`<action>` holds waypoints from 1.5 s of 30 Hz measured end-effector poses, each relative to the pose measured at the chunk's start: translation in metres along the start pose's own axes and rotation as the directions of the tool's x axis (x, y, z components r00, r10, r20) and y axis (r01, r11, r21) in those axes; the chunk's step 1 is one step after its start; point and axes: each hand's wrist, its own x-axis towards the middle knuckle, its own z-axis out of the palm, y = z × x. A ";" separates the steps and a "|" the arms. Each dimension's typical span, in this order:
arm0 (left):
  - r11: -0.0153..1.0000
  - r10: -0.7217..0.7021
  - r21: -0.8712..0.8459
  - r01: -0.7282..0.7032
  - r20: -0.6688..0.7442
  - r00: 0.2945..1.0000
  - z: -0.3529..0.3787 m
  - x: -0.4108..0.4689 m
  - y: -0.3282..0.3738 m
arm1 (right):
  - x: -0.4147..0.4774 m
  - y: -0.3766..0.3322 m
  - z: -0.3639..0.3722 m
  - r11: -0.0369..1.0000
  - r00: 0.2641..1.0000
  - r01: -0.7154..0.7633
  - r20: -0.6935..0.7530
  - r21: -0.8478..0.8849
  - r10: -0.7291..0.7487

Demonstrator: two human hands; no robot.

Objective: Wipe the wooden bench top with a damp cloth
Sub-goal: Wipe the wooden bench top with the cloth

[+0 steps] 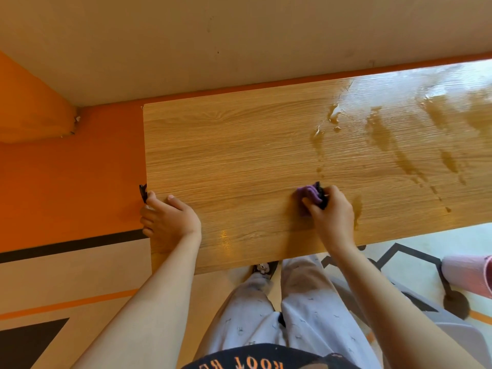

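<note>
A pink object [470, 275] and a grey chair [458, 334] are sitting on the floor at right, below the counter's near edge, well apart from the 2 hands. The right hand [332, 213] is clutching a bunched purple cloth [308, 194], pressing it onto the wooden counter [239, 145]. The left hand [167, 218] is gripping the counter's left end. Wet streaks [404, 145] are glistening farther right. An orange wall [66, 169] is showing at left.

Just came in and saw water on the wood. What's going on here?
A person wipes the wooden bench top with a purple cloth bunched in the right hand. The left hand grips the bench's left end, fingers curled over the edge. Wet streaks cover its right part; the left looks dry.
</note>
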 end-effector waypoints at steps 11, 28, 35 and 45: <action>1.000 0.001 -0.015 -0.001 0.000 1.000 -0.002 -0.001 -0.002 | -0.078 -0.055 0.074 0.984 0.927 0.175 0.342 -0.027 -0.155; 1.000 0.011 -0.008 -0.011 -0.007 1.000 -0.001 -0.001 -0.002 | -0.058 0.013 0.017 0.996 0.998 0.035 0.053 0.087 -0.039; 1.000 0.018 -0.004 -0.018 -0.016 1.000 -0.001 0.000 -0.003 | -0.105 -0.036 0.074 0.985 0.927 0.160 0.335 0.059 -0.171; 1.000 0.018 0.008 -0.017 -0.022 1.000 0.002 0.001 -0.003 | -0.090 -0.001 0.039 0.977 0.934 0.204 0.287 0.054 -0.211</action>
